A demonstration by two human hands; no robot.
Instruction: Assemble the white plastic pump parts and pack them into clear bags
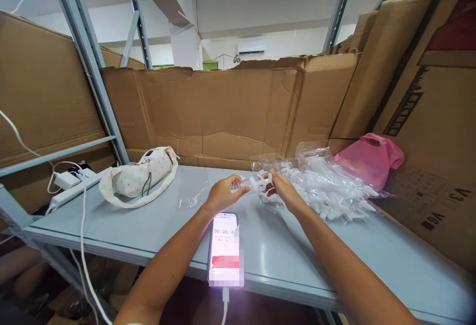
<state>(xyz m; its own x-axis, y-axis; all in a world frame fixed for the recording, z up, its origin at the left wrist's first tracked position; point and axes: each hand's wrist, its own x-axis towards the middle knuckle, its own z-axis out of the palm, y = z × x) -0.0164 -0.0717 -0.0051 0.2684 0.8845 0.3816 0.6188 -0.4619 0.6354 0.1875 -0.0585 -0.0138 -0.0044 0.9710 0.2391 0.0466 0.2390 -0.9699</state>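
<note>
Both nearly closed, left hand (223, 192) and right hand (281, 187) pinch one clear-and-white plastic piece (254, 183).

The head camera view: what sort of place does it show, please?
Likely a storeroom or workshop corner: a grey metal rack post, a brown cardboard wall, and a heap of white plastic pieces.

Left hand (223, 193) and right hand (281, 189) are holding clear-and-white plastic piece (254, 184) over gray table (159, 228); phone (223, 245) is displaying timer at front edge; bag of white parts (323, 186) lying right, patterned bag (134, 177) resting left.
</note>
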